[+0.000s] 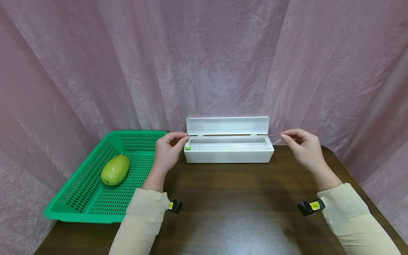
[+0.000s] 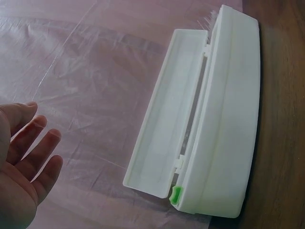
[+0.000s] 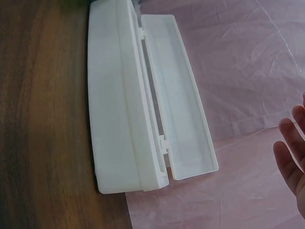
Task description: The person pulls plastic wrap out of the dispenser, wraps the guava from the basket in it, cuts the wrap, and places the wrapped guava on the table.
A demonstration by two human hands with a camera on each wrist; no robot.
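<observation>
A white cling film dispenser box (image 1: 229, 156) stands on the table with its hinged lid (image 1: 227, 126) raised at the back. A small green slide cutter (image 1: 188, 147) sits at its left front corner. Clear cling film (image 2: 59, 52) stretches between the hands above the box, its edge a thin bright line in both wrist views. My left hand (image 1: 168, 150) pinches one corner between thumb and forefinger, by the box's left end. At the right, beyond the box's other end, my right hand (image 1: 302, 147) pinches the opposite corner. In the right wrist view only some fingers (image 3: 288, 162) show.
A green plastic basket (image 1: 76, 210) stands on the left of the brown wooden table (image 1: 229, 198). Inside it lies a yellow-green oval fruit (image 1: 115, 170). Behind the table hangs a pink curtain (image 1: 204, 63).
</observation>
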